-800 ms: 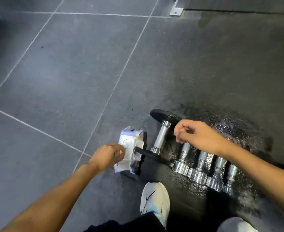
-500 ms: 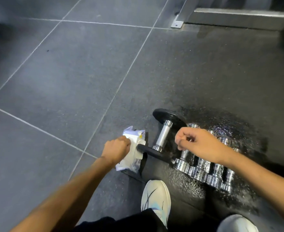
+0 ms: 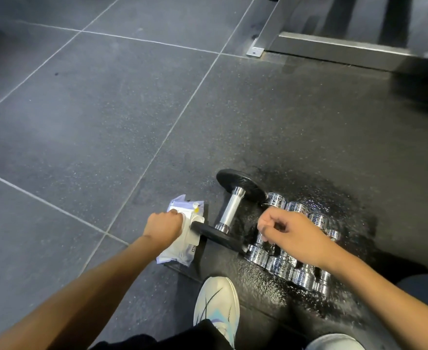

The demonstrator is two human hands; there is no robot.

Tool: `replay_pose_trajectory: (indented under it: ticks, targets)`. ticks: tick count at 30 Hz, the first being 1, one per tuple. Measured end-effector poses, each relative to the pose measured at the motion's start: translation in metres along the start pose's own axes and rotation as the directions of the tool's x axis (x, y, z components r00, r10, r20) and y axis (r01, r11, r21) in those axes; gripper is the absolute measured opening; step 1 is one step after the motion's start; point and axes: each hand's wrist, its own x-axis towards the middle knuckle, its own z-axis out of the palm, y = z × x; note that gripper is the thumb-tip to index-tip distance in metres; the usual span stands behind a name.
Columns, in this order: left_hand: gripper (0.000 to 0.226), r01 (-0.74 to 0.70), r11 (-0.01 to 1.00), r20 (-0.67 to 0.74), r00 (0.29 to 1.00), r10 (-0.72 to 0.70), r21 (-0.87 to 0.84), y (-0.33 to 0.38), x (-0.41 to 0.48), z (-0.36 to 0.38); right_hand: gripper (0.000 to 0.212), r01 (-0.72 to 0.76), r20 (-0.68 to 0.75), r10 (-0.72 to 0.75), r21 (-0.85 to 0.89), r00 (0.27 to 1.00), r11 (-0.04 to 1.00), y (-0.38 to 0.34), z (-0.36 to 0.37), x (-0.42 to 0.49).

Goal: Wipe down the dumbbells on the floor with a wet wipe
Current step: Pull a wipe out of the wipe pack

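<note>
The left hand sits on top of the pack of wet wipes. Its fingers are curled down onto the pack with the knuckles up. The fingertips are hidden under the hand, so I cannot tell if they pinch a wipe or only press on the pack. The pack lies flat on the floor, just left of the black dumbbell, and its edge touches the near black end of that dumbbell. The left arm comes in from the bottom left, stretched out long.

The right hand is just right of the black dumbbell. Its fingers are curled in like a loose fist, with the thumb close to the first finger. Nothing shows inside it. It is over the row of small shiny dumbbells, which lie side by side right up against the black dumbbell. I cannot tell if the hand touches them. The right arm comes in from the bottom right, and the wrist bends down a little.

The floor under the shiny dumbbells looks wet. A white shoe stands nearer to the person than the black dumbbell.
</note>
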Motion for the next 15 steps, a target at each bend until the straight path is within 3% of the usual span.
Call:
replay_pose_trajectory:
  ticks: [6, 15]
  targets:
    - [0.025, -0.058, 0.995, -0.114, 0.992, 0.049, -0.081, -0.010, 0.001, 0.016, 0.020, -0.009, -0.017, 0.010, 0.050, 1.000, 0.999, 0.003, 0.017, 0.021]
    - [0.017, -0.065, 0.988, -0.233, 0.972, 0.031, -0.139, -0.020, -0.002, 0.009, 0.012, -0.057, -0.016, 0.064, 0.271, 0.998, 0.961, 0.008, 0.032, 0.042]
